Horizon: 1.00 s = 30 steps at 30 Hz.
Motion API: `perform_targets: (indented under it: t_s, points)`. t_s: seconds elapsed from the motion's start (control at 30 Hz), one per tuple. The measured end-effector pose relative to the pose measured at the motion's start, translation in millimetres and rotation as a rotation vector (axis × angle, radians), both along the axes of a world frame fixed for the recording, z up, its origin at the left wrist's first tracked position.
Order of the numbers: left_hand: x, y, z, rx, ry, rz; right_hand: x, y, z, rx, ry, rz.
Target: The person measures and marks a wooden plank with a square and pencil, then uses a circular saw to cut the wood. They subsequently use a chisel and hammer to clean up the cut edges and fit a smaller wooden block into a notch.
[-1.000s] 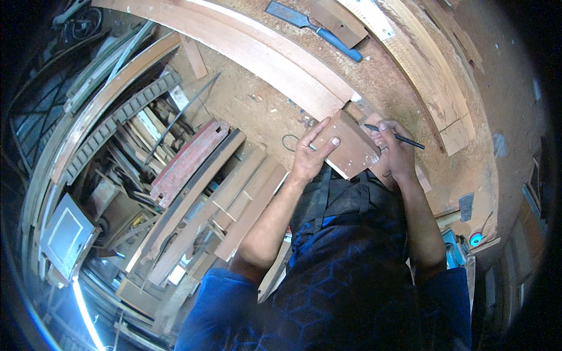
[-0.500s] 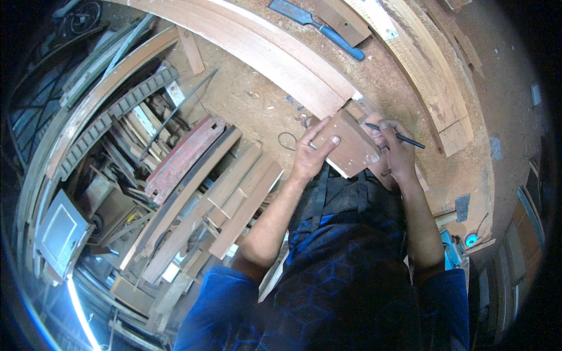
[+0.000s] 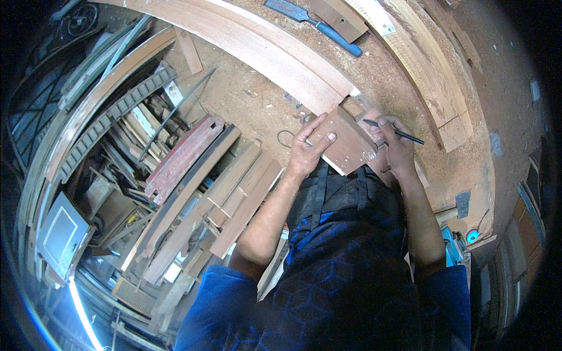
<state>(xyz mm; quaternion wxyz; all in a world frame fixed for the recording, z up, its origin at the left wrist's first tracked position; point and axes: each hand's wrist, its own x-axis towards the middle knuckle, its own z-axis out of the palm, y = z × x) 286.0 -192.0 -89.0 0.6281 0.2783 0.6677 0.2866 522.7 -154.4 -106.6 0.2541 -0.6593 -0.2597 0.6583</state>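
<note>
My left hand point(image 3: 307, 151) grips the left edge of a flat brown wooden block point(image 3: 348, 145), with the thumb lying on its top face. The block sits at the end of a long pale curved board point(image 3: 252, 47). My right hand point(image 3: 396, 151) holds a black pencil or marker point(image 3: 413, 139), its point by the block's upper right edge, over another wood piece beneath. A thin dark loop point(image 3: 285, 138) lies just left of the block.
A blue-handled chisel point(image 3: 336, 38) and pale curved planks point(image 3: 433, 76) lie at the upper right. Stacked timber point(image 3: 234, 199) fills the left, beside a grey panel point(image 3: 61, 234) and a lit tube point(image 3: 82, 307). A small cyan round object point(image 3: 472, 236) is at the right.
Over the last second my left hand and the block have shifted slightly up and left in the picture, along with much of the surroundings. Both hands keep their holds.
</note>
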Motion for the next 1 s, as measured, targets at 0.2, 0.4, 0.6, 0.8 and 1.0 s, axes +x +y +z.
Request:
perform_targets:
  t_s: [0.2,0.4,0.6,0.8,1.0]
  points:
    - [1.1,-3.3,0.1,-0.008,0.027,0.003,2.2,-3.3,-6.1,0.003,0.032,-0.006]
    - [1.6,-4.8,-1.0,-0.032,-0.003,0.034,1.2,-1.8,-4.0,0.004,0.040,-0.019]
    - [1.3,-2.3,1.9,-0.020,0.035,-0.004,2.2,-2.7,-4.7,0.006,0.026,-0.008]
    - [2.7,-4.6,2.1,-0.028,0.014,0.038,2.1,-1.4,-3.2,0.010,0.030,0.002]
    - [3.9,-4.3,5.1,-0.058,0.026,0.042,0.7,-1.7,-2.7,0.002,0.035,-0.010]
